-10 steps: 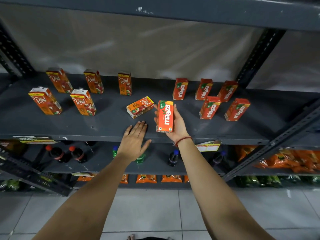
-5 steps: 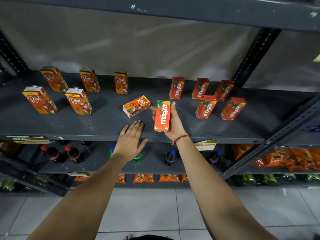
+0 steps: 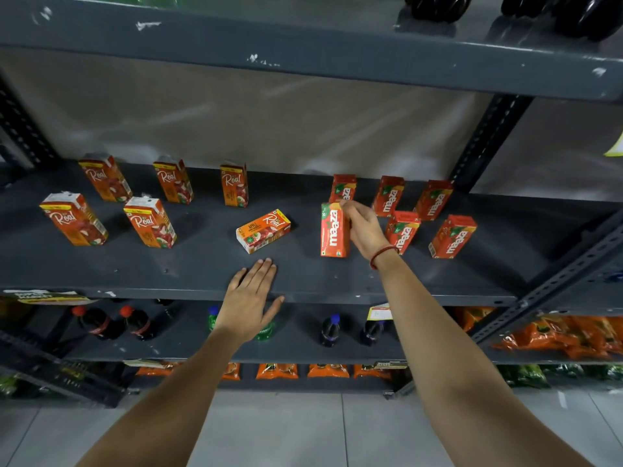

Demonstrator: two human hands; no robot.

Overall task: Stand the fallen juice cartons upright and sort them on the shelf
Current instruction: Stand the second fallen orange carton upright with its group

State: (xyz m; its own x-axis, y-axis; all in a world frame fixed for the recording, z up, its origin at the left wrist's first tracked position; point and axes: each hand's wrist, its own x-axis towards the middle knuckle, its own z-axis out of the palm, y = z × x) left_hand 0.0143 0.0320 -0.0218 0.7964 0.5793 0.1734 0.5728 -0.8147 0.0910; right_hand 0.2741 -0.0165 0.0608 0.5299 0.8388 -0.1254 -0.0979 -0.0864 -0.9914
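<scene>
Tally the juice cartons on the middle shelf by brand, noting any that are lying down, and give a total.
Real cartons: 6, five upright and one lying on its side.
Maaza cartons: 6, all upright, one gripped by the right hand.
Total: 12 cartons.

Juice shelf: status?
Right hand gripping upright Maaza carton. Left hand flat, empty, on shelf edge. One Real carton still fallen.
</scene>
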